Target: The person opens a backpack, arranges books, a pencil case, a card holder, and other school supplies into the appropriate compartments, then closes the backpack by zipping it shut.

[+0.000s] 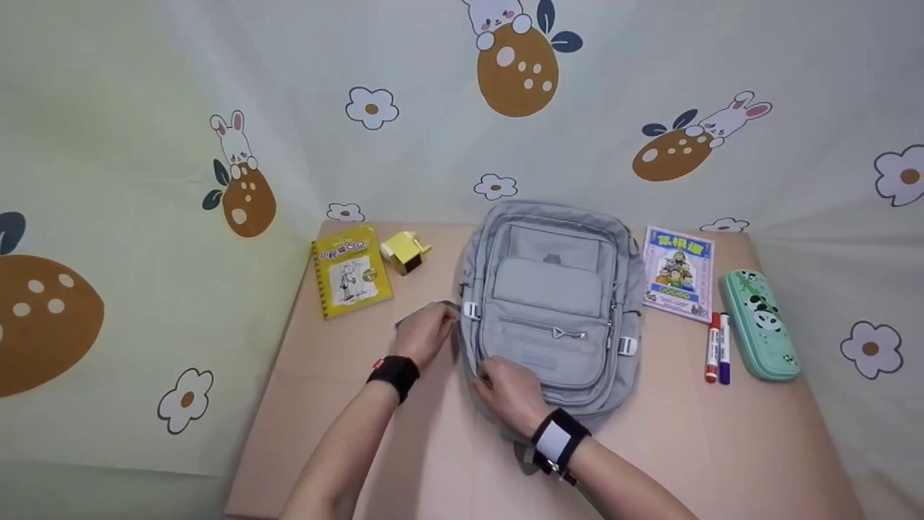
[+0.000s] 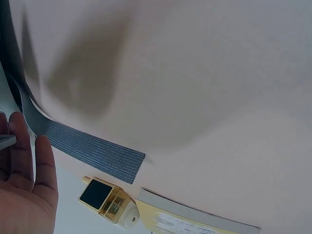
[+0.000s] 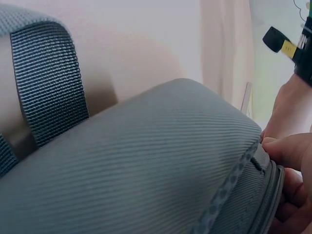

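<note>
Right hand [image 1: 511, 393]: lower left edge of the grey backpack [image 1: 550, 289] is pinched on the table [image 1: 310, 404]. Left hand [image 1: 426, 336], beside it: hold cannot be told. Handling of this edge is judged begun but unfinished; no compartment is seen opened.

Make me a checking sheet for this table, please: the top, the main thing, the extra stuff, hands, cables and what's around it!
Surface: pale pink table.
Job's things: gray backpack, lying flat, front up.
Clutter: yellow book and sharpener left; purple-edged book, two markers, green pencil case right.
Left hand: at the side buckle; grip unclear.
Right hand: pinches the backpack's lower left edge.
Cables: thin green line by the right wristband, perhaps one.
Surroundings: cloth with rabbits and flowers.
</note>
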Demonstrator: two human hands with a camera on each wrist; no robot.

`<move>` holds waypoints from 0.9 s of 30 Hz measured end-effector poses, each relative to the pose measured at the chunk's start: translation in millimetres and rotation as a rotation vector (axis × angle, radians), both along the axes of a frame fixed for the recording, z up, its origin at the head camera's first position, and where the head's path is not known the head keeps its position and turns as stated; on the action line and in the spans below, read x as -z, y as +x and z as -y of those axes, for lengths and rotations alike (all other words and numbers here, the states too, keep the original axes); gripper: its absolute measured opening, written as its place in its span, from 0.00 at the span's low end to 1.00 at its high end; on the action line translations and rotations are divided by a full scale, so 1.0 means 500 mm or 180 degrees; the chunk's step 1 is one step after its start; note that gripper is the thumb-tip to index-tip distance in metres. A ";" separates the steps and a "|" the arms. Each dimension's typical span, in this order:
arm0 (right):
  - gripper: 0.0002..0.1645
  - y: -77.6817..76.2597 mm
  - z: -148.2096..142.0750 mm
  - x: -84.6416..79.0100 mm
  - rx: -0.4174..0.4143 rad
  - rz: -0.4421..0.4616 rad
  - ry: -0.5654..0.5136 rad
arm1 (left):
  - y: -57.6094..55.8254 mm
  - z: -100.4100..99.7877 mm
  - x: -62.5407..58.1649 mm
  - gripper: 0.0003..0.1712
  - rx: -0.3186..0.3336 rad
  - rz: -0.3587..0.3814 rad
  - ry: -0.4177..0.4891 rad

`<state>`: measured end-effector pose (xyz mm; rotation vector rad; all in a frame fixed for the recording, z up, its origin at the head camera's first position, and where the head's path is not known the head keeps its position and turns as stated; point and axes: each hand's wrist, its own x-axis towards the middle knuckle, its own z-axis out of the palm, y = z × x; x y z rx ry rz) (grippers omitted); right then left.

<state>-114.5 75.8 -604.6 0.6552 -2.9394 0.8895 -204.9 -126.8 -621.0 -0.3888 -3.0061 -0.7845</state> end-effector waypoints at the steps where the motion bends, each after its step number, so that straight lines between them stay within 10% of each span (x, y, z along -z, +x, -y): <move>1: 0.11 0.001 0.001 0.000 -0.0009 -0.0018 0.0000 | -0.004 -0.001 -0.001 0.04 -0.0046 0.0031 0.0001; 19: 0.12 0.011 0.006 0.003 -0.0096 -0.0066 -0.0074 | -0.087 -0.031 -0.002 0.06 -0.0633 0.0238 -0.0187; 27: 0.12 0.011 -0.007 0.014 -0.0039 -0.0022 -0.0004 | -0.083 -0.043 0.004 0.06 -0.0308 0.0350 -0.0142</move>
